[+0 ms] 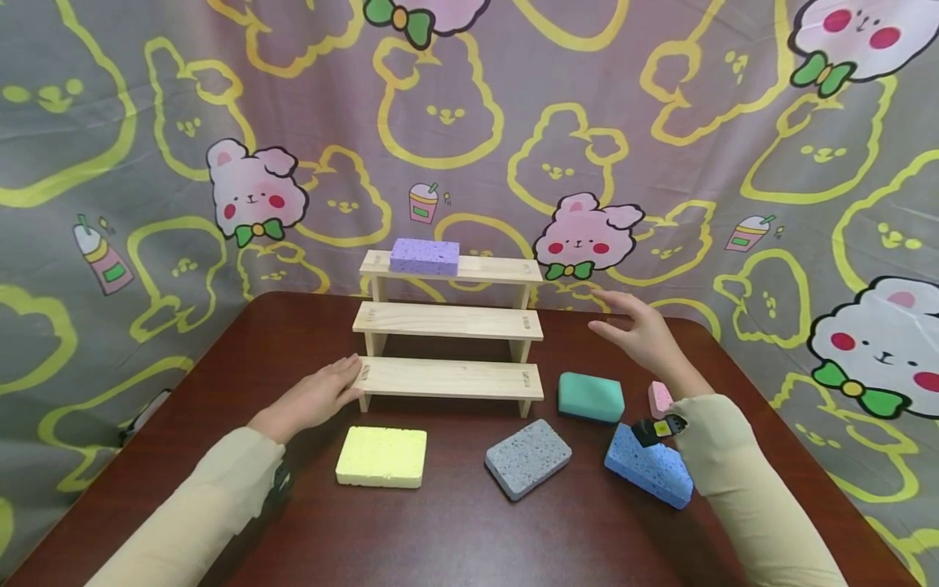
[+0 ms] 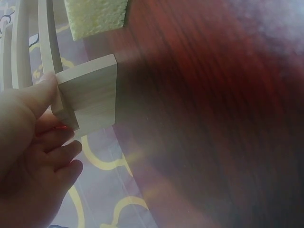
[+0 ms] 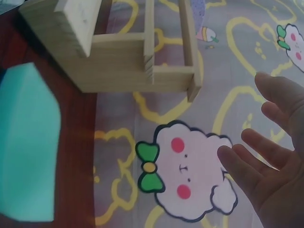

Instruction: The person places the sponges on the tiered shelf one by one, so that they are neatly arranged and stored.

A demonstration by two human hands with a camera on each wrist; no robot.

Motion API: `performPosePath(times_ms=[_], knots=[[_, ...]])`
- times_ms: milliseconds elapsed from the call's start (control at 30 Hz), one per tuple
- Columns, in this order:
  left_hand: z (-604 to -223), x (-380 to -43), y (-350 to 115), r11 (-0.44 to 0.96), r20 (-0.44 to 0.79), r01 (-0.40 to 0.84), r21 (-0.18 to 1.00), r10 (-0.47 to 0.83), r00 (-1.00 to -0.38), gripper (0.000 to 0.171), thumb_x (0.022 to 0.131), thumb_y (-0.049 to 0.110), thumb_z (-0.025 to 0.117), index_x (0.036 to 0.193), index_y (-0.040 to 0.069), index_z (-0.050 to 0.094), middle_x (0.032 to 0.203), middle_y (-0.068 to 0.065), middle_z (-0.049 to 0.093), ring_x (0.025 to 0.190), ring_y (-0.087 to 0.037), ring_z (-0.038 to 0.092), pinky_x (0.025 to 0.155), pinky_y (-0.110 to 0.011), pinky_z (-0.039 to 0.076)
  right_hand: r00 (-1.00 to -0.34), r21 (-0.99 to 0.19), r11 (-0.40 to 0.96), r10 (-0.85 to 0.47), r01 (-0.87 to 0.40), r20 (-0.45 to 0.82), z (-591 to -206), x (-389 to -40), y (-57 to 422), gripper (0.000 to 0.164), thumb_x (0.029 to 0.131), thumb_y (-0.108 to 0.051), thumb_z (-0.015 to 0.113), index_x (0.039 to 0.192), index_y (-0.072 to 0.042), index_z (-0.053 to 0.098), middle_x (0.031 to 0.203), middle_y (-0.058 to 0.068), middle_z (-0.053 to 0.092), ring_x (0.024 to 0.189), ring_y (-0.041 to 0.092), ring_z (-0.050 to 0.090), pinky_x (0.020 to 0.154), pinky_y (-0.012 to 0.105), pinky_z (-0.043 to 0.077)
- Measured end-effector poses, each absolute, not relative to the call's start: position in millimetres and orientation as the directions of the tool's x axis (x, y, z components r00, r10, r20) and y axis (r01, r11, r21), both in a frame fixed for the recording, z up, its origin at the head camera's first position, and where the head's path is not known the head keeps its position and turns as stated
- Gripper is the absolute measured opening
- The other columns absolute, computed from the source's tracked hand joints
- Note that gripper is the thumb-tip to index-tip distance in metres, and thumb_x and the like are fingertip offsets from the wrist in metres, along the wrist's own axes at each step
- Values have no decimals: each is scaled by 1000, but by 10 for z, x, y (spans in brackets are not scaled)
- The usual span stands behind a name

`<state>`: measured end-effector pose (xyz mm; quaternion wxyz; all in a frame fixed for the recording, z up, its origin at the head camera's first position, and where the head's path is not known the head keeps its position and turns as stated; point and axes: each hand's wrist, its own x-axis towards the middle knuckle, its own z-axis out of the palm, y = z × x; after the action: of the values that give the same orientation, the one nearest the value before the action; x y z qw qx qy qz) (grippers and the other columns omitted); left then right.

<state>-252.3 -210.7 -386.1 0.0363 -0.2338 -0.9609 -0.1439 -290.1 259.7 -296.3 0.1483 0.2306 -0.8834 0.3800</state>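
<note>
Pale wood forms the three-step rack point(image 1: 448, 319) standing on the dark red desk point(image 1: 440, 534), and the left hand point(image 1: 315, 397) pinches the left end of its lowest step point(image 1: 451, 377) in a light grip, probably to keep the frame from sliding. Well apart from it, the right hand point(image 1: 640, 330) hangs in the air to the right of the rack, its grip released and holding nothing, fingers parted. On the top step point(image 1: 499, 267), left of centre, the purple sponge point(image 1: 425, 256) lies flat, broad face down, which should keep it stable on so narrow a board. The yellow sponge point(image 1: 382, 455) and the askew grey sponge point(image 1: 527, 458) lie in front; the green sponge point(image 1: 591, 397), blue sponge point(image 1: 645, 466) and partly hidden pink sponge point(image 1: 659, 399) lie farther right. Gaps between them seem to leave room for fingers round each.
</note>
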Motion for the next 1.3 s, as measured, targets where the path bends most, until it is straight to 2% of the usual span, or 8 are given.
performPosePath(times_ms=[233,433,700,967,1300], knots=[[-3861,-2525,-2108,853,117,449,266,433,-894,55,94,19,54,135,-13,35,140,-29,30,128,-43,29,102,-52,28,-881,-634,613,-289,-472,375,-3134,-2847,2735,57,85,-25,68,134,-6,48,134,16,44,122,35,40,92,50,42],[-3868,-2527,-2109,854,114,446,267,431,-895,55,94,20,54,135,-12,35,140,-29,30,128,-42,29,103,-52,28,-911,-655,633,-293,-412,290,-3288,-2789,2833,61,84,-29,68,136,-6,45,133,17,43,120,35,42,94,51,40],[-3886,-2545,-2119,856,116,445,264,430,-895,56,94,20,55,135,-12,36,140,-29,31,128,-42,29,102,-52,28,-907,-600,681,-342,-419,245,-3529,-2777,2964,61,83,-29,69,134,-4,46,134,18,42,121,36,39,92,53,41],[-3883,-2547,-2117,856,122,448,260,431,-894,55,94,20,55,134,-13,37,140,-29,32,128,-42,30,102,-52,28,-897,-552,712,-395,-434,197,-3713,-2762,3021,59,81,-26,72,129,1,50,129,22,45,119,40,39,92,59,37],[-3861,-2542,-2105,858,111,442,260,428,-897,55,94,19,55,134,-12,36,140,-29,31,128,-42,29,102,-53,28,-903,-537,740,-415,-406,111,-3874,-2759,3046,59,79,-25,73,128,1,51,130,30,37,118,46,35,91,64,32]])
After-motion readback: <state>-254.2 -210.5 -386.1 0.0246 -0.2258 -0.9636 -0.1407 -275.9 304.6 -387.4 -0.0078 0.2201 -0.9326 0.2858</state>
